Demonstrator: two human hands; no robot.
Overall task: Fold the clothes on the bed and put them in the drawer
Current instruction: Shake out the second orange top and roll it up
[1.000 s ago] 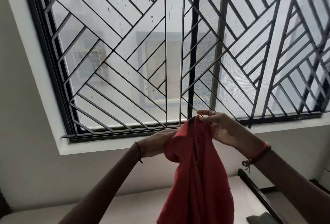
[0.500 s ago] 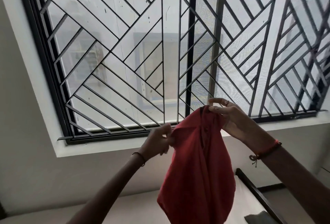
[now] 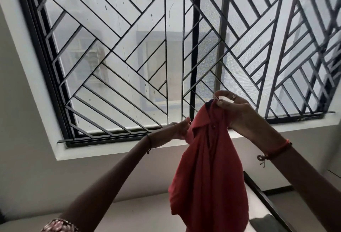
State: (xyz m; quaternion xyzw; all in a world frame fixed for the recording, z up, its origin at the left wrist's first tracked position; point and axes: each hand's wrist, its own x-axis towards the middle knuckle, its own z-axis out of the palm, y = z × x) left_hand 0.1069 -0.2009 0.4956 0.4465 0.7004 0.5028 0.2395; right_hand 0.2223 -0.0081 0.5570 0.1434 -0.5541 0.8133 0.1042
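A red collared shirt (image 3: 208, 172) with a button placket hangs in the air in front of the window. My right hand (image 3: 234, 109) pinches its top edge near the collar and holds it highest. My left hand (image 3: 177, 130) grips the fabric at the shirt's left side, lower than the right. The shirt's lower part drapes loose over the bed (image 3: 140, 215), whose pale sheet shows along the bottom. No drawer is in view.
A large window with a black diagonal metal grille (image 3: 166, 56) fills the wall ahead, above a white sill. The bed's dark frame edge (image 3: 265, 202) runs down at the lower right, with a dark garment (image 3: 265, 224) lying beside it.
Both hands have lifted the shirt higher. My left hand has slid out to the left side of the collar, and the collar has opened out.
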